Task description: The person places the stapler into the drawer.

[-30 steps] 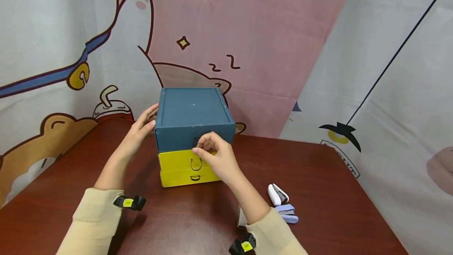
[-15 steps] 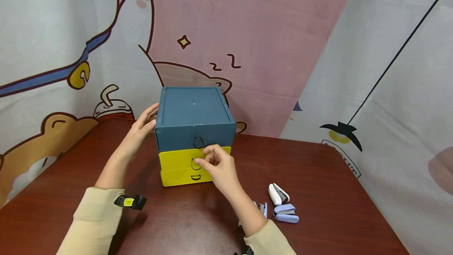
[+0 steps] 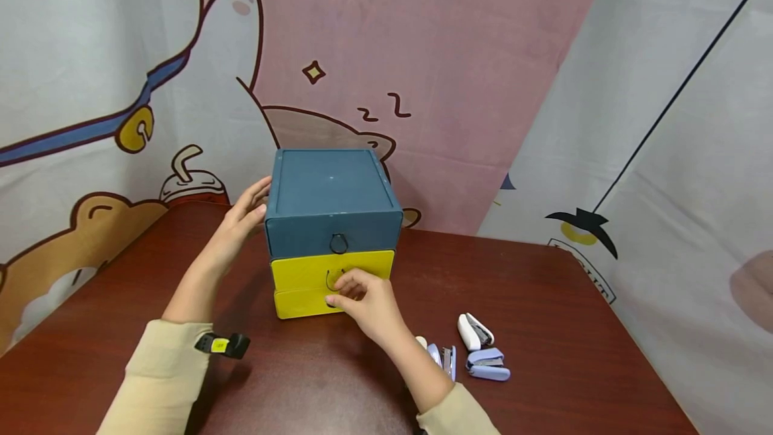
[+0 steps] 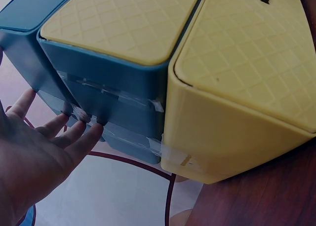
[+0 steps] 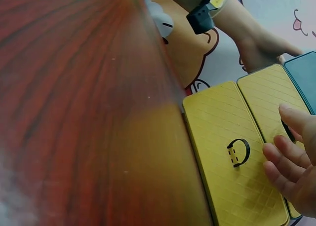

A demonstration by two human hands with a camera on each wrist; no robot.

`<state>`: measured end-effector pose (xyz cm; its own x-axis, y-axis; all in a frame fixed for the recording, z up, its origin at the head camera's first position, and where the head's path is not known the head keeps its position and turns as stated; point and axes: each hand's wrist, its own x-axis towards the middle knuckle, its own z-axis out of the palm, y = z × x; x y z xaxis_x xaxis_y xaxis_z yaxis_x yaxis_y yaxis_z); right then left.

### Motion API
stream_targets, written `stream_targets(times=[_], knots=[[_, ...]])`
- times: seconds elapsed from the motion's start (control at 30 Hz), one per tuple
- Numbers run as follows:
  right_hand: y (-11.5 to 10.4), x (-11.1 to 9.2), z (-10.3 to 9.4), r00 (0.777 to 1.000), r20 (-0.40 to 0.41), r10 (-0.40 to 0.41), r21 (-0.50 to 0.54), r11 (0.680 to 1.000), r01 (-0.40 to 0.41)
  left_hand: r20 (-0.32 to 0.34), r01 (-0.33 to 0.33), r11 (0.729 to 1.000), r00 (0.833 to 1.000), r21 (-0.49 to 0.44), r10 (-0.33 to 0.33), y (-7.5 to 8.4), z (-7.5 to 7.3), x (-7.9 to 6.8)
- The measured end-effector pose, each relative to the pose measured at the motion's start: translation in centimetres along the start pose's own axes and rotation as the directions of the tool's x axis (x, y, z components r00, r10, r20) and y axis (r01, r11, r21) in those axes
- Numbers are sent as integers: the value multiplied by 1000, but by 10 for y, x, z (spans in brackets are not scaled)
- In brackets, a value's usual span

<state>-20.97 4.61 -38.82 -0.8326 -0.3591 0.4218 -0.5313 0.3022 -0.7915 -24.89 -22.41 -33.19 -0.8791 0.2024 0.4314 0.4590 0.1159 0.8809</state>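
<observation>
A stack of three drawers stands on the table: a blue top drawer (image 3: 332, 237), a yellow-fronted middle drawer (image 3: 296, 274) and a yellow bottom drawer (image 3: 292, 305). Each front has a small black loop handle. My left hand (image 3: 238, 223) rests extended fingers against the left side of the stack; the left wrist view shows its fingertips (image 4: 94, 130) at the blue casing. Before the yellow fronts, my right hand (image 3: 371, 304) has its thumb over the bottom handle in the head view, fingers loosely bent, holding nothing. The right wrist view shows the bottom drawer's handle (image 5: 247, 152) unheld.
Right of the stack on the brown table (image 3: 543, 327) lie a white stapler (image 3: 474, 332) and a purple stapler (image 3: 488, 364). Another purple stapler (image 3: 448, 360) is partly hidden by the right forearm. A cartoon-printed curtain (image 3: 459, 86) hangs behind the table.
My right hand has moved down from the blue drawer's handle, past the middle one, to the bottom drawer's front. My left hand and the drawers have stayed in place.
</observation>
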Motion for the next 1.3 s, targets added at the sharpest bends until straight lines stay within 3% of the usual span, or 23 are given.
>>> stream_targets(times=[0.33,0.63,1.1,1.3], knots=[[-1,-7,-2,995,-22,-98,-81,992,96,-4,9,1000,1000,1,-9,0,1,0],[-12,-23,-13,996,44,-81,-91,992,85,-8,9,1000,1000,3,-9,1,2,1],[-25,-51,-24,972,142,-185,-45,980,193,-16,7,1000,1000,7,-6,1,1,0],[-30,-60,-28,969,171,-180,-34,981,189,-22,10,1000,1000,13,-10,1,2,0]])
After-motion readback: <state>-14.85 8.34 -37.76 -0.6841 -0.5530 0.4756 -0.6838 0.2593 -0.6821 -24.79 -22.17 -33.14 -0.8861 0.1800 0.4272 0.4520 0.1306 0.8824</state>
